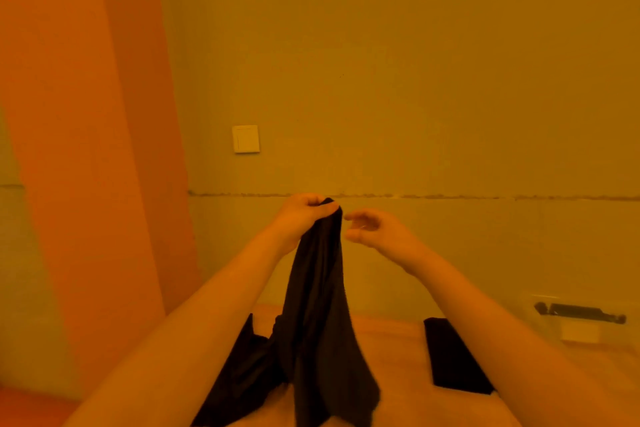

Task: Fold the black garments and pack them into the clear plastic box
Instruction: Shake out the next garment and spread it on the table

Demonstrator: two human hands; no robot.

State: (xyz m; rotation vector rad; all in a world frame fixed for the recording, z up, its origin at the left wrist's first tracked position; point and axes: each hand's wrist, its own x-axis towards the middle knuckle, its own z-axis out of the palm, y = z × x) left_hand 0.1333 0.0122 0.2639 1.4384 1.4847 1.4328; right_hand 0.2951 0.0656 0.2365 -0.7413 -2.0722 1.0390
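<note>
A black garment hangs lifted in front of me, its top edge pinched by my left hand. My right hand hovers just to the right of that top edge with fingers loosely curled, holding nothing. The lower part of the garment drapes down onto the bed. A second black garment lies folded flat on the bed to the right. The clear plastic box stands at the far right, with a dark latch on its near side.
The bed surface fills the lower frame. A plain wall rises behind, with a light switch at left centre. An orange curtain hangs at the left.
</note>
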